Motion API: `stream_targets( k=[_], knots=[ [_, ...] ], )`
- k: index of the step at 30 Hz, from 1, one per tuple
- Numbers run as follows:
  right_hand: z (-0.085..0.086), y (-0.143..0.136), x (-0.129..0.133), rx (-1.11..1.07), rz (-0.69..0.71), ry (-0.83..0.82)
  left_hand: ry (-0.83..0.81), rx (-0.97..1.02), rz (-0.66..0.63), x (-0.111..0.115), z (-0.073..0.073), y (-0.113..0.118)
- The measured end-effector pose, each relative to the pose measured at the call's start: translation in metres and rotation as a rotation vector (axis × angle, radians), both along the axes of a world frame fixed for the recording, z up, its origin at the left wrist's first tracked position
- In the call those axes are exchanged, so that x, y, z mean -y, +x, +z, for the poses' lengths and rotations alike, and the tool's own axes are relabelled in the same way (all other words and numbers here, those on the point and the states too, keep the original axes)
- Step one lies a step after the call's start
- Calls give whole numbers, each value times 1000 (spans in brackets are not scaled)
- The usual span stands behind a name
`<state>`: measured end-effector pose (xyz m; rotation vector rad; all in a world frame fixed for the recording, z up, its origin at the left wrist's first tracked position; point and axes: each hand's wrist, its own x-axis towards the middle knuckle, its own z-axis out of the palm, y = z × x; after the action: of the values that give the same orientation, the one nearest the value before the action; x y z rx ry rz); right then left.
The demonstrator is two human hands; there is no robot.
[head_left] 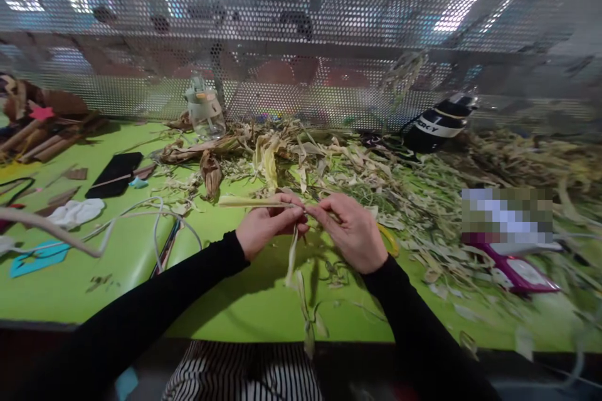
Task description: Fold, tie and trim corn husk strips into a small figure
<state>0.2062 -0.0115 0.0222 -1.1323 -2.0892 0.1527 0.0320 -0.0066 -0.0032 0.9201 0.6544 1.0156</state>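
Observation:
My left hand [264,225] pinches a pale yellow-green corn husk strip [244,202], whose wide end sticks out to the left past the fingers. Fingertip to fingertip with it, my right hand [352,229] is closed in a pinch at the strip's other end; the exact grip there is too small to make out. From between the hands a narrow husk strip [292,257] dangles. Below, a knotted length of husk [306,310] reaches over the table's front edge. Behind the hands lies a heap of dry husks [324,153], with a brown curled husk [211,174] in front.
A perforated metal panel [301,62] borders the green table [207,301] at the back. Before it stand a clear bottle [205,114] and a tilted black bottle [435,128]. A black phone [110,177] and white cable [126,210] lie left, a magenta-edged object [522,270] right.

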Motion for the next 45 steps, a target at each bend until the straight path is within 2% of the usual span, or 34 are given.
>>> stream_targets(
  k=[3,6,10,15,17,21,24,26,28,30,33,35,40,43,45],
  knots=[
    [1,4,-2,-102,-19,-119,7,-5,7,0,4,-5],
    [0,5,-7,-67,-10,-237,25,-39,16,-3,4,-8],
    [-2,1,-13,-60,40,-468,98,-90,-51,-2,0,-7],
    [-11,-4,-10,-438,102,-614,140,-102,-31,4,1,0],
    [-13,-4,-8,-524,109,-652,111,-94,-13,5,1,3],
    [-13,-4,-7,-440,15,-492,-28,-154,-67,6,0,7],
    [-11,-4,-7,-354,4,-415,-68,-158,-103,6,1,8],
    [-10,-4,-7,-288,-52,-253,-78,-136,-71,5,1,7],
    [-10,-6,-4,-219,-141,-2,-65,-94,1,2,0,5],
    [-12,-11,1,-125,-142,96,-35,-58,77,-1,-3,3],
    [-17,-20,8,38,-50,-72,-30,-95,165,-4,-7,2],
    [-18,-23,10,62,-32,-155,-44,-129,179,-5,-7,1],
    [-10,-20,9,-98,22,-358,-24,-78,43,-8,-2,-6],
    [-7,-17,9,-168,71,-463,68,-129,-34,-12,-1,-11],
    [-8,-17,9,-183,77,-472,159,-214,-23,-13,-2,-12]
  ],
)
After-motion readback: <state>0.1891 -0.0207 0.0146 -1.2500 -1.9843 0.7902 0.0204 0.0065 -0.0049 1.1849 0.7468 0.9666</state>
